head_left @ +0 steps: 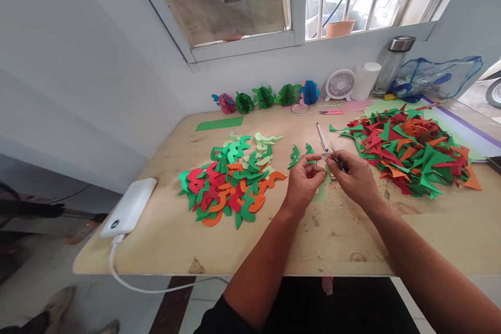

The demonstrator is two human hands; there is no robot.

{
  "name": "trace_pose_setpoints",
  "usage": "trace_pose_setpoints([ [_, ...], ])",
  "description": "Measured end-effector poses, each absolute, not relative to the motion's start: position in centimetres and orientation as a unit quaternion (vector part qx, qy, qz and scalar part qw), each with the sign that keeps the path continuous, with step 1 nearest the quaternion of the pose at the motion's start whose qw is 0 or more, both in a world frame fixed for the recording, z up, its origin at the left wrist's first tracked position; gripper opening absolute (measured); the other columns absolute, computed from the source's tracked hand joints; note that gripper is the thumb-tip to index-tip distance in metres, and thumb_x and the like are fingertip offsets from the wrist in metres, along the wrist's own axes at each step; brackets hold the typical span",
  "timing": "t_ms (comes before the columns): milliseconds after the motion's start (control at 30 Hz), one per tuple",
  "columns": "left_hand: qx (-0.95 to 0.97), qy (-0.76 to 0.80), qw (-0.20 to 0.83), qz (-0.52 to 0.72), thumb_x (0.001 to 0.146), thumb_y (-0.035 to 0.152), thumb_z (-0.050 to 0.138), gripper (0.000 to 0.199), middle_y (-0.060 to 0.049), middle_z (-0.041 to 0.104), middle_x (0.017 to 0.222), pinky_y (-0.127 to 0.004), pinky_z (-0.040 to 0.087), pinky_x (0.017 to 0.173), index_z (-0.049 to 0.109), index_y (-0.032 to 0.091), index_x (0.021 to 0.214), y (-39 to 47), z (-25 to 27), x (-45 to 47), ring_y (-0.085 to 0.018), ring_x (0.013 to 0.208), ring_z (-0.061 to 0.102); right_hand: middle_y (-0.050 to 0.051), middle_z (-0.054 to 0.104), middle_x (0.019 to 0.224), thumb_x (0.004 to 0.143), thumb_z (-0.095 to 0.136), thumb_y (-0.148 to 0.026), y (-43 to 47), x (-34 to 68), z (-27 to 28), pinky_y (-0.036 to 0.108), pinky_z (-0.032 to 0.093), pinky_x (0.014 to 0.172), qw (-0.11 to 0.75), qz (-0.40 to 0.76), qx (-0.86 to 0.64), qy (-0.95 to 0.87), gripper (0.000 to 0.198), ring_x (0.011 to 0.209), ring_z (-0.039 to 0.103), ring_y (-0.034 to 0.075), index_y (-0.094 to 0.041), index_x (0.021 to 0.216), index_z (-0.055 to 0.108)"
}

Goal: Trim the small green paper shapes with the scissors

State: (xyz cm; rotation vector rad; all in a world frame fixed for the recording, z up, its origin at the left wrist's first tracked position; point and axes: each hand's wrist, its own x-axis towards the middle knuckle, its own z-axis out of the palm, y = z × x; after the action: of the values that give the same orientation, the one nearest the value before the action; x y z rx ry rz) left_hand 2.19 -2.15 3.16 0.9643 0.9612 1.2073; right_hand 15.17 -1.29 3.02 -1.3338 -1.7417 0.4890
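My left hand (306,178) is closed, its thumb and forefinger pinching a light green paper piece (321,188). Right beside it, my right hand (354,175) is closed around a slim dark metal tool (338,163), whose kind I cannot make out; its fingertips also come up to the paper. Just beyond my left hand lie two green paper cut-outs, one on the left (294,156) and one on the right (309,149). A white pen (322,136) rests on the table past my hands.
Curved paper cut-outs (230,182) are heaped on the left, paper scraps (415,151) on the right. Folded paper figures (264,97), a small fan (340,84) and a glass bottle (393,65) line the wall. A cabled white power bank (130,207) sits at the table's left edge.
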Motion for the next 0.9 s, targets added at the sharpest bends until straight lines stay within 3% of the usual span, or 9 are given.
trace_pose_setpoints([
  [900,0.420,0.407,0.615,0.528,0.061,0.018,0.066,0.026,0.004,0.054,0.060,-0.020,0.033,0.054,0.058,0.016,0.086,-2.06,2.69,2.11,-0.006,0.053,0.045,-0.004,0.043,0.055,0.084,0.049,-0.034,-0.87,15.52,2.66,0.022,0.029,0.049,0.379,0.202,-0.537,-0.726,0.022,0.052,0.036,0.010,-0.017,0.071,0.056],
])
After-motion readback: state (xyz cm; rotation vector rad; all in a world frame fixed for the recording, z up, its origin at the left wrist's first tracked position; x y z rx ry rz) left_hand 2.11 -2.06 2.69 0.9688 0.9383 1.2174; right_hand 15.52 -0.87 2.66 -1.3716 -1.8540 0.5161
